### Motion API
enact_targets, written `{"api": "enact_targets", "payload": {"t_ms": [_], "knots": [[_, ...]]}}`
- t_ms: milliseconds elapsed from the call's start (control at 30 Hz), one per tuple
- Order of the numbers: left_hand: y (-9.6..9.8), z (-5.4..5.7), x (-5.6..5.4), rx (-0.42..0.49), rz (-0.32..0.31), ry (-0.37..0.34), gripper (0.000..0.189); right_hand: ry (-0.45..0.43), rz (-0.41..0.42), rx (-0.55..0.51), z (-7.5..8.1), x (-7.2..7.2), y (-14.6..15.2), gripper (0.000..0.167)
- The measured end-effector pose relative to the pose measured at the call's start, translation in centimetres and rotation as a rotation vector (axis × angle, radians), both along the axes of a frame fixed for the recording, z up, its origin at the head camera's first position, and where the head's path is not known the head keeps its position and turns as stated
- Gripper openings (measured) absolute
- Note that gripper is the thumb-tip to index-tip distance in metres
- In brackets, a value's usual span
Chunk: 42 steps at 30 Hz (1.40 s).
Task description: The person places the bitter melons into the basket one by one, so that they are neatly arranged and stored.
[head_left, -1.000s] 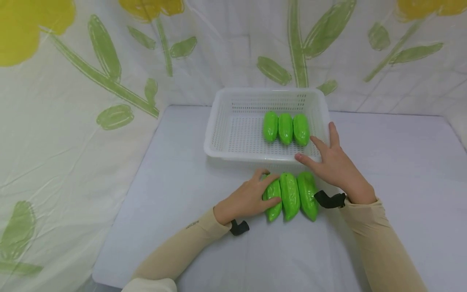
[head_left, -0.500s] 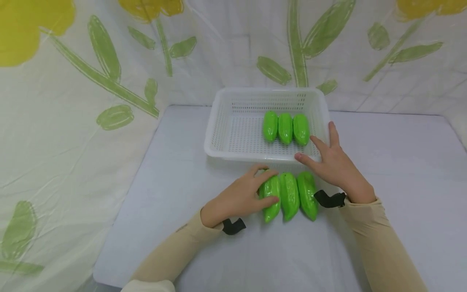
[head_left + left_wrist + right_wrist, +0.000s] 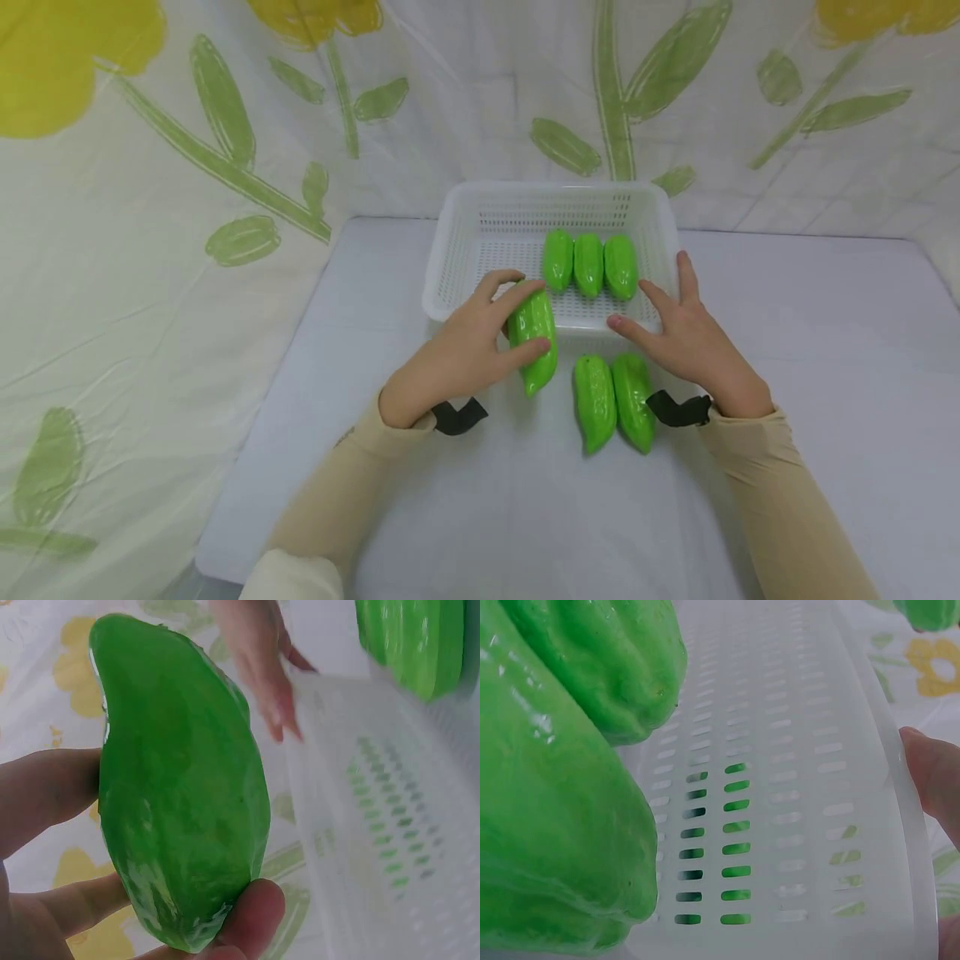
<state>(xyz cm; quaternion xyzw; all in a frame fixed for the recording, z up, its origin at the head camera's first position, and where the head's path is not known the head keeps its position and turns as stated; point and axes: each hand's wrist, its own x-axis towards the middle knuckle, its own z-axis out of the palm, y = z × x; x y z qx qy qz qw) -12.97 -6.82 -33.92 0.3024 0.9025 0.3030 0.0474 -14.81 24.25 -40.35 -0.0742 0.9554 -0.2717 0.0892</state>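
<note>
When holding the glossy green, tapered, plastic-looking fruit (image 3: 536,321) at frame centre, likely light, stiff, slippery, grip mid-body, with fingers of left hand (image 3: 463,346) clamped on it, of right hand (image 3: 682,340) apart.

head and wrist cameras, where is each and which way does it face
Head: on the head, facing forward and down at the table; left hand, right hand, sleeves show.
Left wrist: worn there, facing the held green piece; both hands show.
Right wrist: worn there, facing the basket; that hand partly shows.
All share the basket.
</note>
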Motion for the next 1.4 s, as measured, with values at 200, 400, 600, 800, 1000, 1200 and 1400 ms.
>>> {"api": "enact_targets", "payload": {"t_ms": [200,400,600,800,1000,1200,1400], "knots": [[-0.2,2.2,-2.2,-0.033,0.016,0.076,0.069,-0.015,-0.005,0.002,-0.1,0.0,0.1,0.099],[0.0,3.5,-4.7,-0.038,0.008,0.063,0.069,-0.015,-0.005,0.007,-0.1,-0.1,0.1,0.1],[0.3,4.3,-7.0,-0.074,0.03,0.013,0.069,-0.02,-0.008,0.005,-0.1,0.0,0.1,0.101],[0.8,4.8,-9.2,-0.131,0.067,-0.03,0.071,-0.016,-0.009,0.0,-0.2,0.0,0.1,0.1],[1.5,4.9,-11.5,-0.195,0.101,-0.079,0.071,-0.011,-0.009,-0.002,-0.2,0.0,0.1,0.1],[2.2,4.4,-13.8,-0.242,0.119,-0.104,0.071,0.003,-0.004,0.005,-0.3,-0.1,0.1,0.098],[3.0,3.6,-15.6,-0.311,0.112,-0.126,0.071,0.005,-0.007,0.007,-0.4,-0.2,0.2,0.098]]}}
